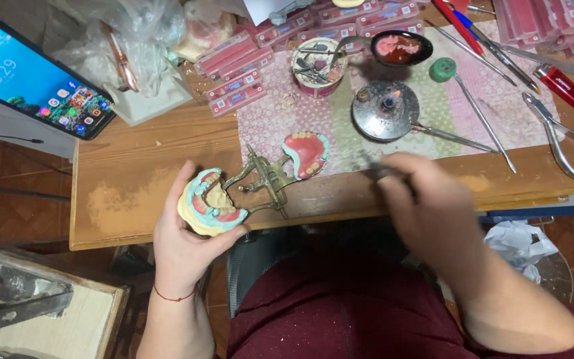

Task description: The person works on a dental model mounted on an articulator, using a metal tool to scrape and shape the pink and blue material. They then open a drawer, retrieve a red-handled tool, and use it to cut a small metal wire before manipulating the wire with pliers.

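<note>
The wooden counter (134, 179) carried a patterned mat (267, 119), a phone (34, 76), a small burner (385, 110) and pliers (559, 136). A brass articulator (267, 176) lay at the counter's front edge, with a pink wax denture (307, 153) on its far end. The left hand (184, 233) gripped the plaster cast (210, 203) on the near end, steadying it. The right hand (426, 213) was blurred, closed on a thin metal tool (383, 171). Judged: the cast was best kept braced and the tool worked in light strokes.

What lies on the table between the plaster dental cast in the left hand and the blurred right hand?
In the head view, a brass hinged articulator frame and bare wooden table edge.
</note>
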